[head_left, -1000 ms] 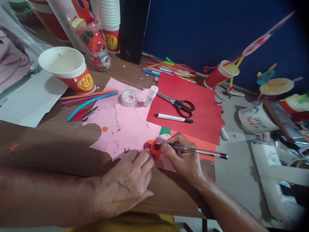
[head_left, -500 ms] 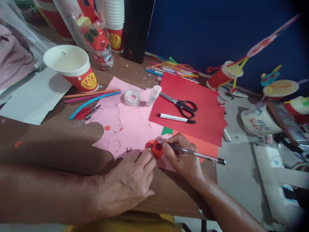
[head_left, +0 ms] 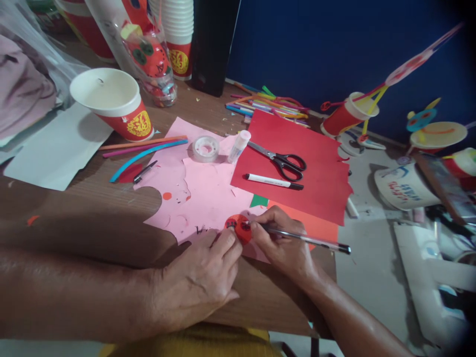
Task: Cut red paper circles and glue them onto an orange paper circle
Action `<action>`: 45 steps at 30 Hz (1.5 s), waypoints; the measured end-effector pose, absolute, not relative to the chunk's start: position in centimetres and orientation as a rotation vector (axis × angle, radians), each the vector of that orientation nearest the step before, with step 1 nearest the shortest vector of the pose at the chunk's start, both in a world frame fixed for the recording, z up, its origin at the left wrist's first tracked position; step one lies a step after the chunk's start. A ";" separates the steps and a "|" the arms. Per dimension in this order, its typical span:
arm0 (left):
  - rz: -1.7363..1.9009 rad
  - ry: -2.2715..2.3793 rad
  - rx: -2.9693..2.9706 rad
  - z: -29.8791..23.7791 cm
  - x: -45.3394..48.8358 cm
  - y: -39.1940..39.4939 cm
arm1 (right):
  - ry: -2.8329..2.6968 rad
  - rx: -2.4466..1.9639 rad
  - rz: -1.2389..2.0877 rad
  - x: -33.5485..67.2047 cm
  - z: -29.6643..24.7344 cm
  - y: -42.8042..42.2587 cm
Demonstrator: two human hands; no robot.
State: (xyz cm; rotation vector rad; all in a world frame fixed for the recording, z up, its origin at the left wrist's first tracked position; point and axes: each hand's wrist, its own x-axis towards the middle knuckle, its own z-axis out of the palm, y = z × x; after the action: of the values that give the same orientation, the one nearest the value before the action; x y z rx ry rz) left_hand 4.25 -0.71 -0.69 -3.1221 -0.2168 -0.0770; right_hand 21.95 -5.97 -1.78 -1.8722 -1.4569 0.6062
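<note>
A small red paper disc [head_left: 240, 227] with black marks lies on the pink paper [head_left: 203, 191] near the table's front edge. My left hand [head_left: 197, 280] rests flat beside it, fingertips pressing down on the disc's lower left edge. My right hand [head_left: 280, 243] is closed around a thin pen [head_left: 310, 240], whose tip touches the disc from the right. The pen's dark cap end points right, over the orange paper.
Red paper [head_left: 297, 148] carries black-handled scissors [head_left: 282, 161] and a white marker [head_left: 273, 181]. A tape roll [head_left: 205, 148] and glue stick [head_left: 238, 145] lie on the pink sheet. A red-and-white paper cup [head_left: 115, 106], coloured straws [head_left: 143, 148] and craft cups [head_left: 349, 114] surround them.
The hands and disc stay in place; the pen tip works on the disc with only slight shifts. The camera view has drifted a little.
</note>
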 end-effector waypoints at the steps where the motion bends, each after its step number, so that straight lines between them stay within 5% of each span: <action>1: -0.076 -0.216 -3.123 -0.7 4.2 -0.7 | -1.453 -1.863 0.617 22.0 -1.8 -6.0; 45: -0.071 -0.215 -3.128 -0.6 4.3 -0.7 | -1.415 -1.854 0.606 22.1 -1.9 -6.0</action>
State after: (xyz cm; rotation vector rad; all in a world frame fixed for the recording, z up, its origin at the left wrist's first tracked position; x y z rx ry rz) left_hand 4.35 -0.67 -0.57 -3.1279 -0.2146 -0.0712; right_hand 22.13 -5.98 -1.86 -1.8536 -1.4149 0.6061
